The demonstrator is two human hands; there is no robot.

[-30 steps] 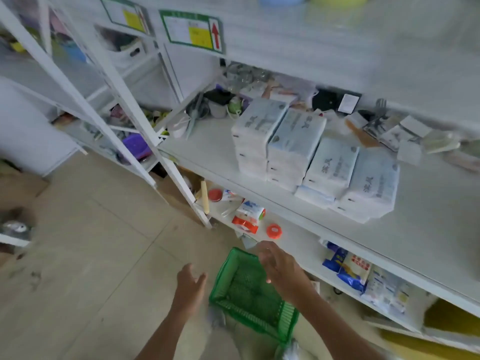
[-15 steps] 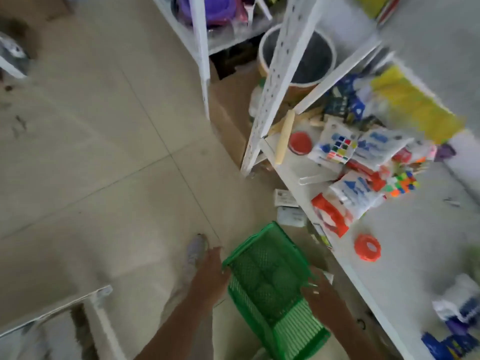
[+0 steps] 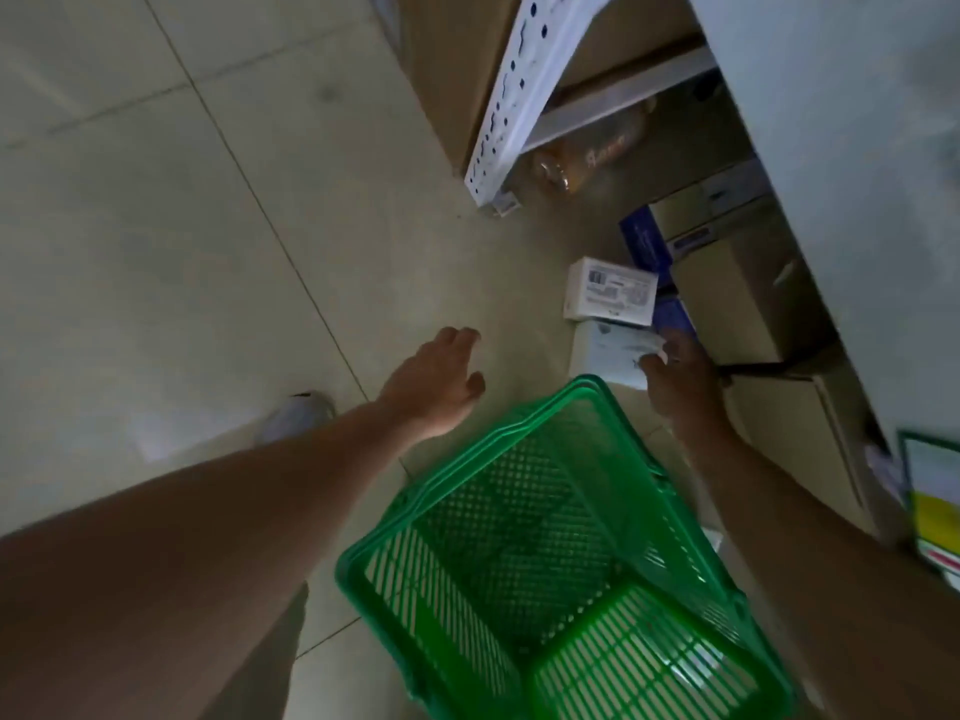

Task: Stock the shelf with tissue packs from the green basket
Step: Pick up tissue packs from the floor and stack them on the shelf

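The green basket (image 3: 623, 662) stands on the floor (image 3: 182, 252), its mesh bottom bare. Just past its far rim lies a white tissue pack (image 3: 605, 353), whose right end the right hand (image 3: 680, 379) grips. The left hand (image 3: 434, 387) hangs above the floor by the basket's far left corner, fingers loose, holding nothing. A white box (image 3: 610, 296) sits beyond the pack.

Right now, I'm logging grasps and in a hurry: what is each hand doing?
Left hand: open, holding nothing.
Right hand: closed, gripping the white pack.
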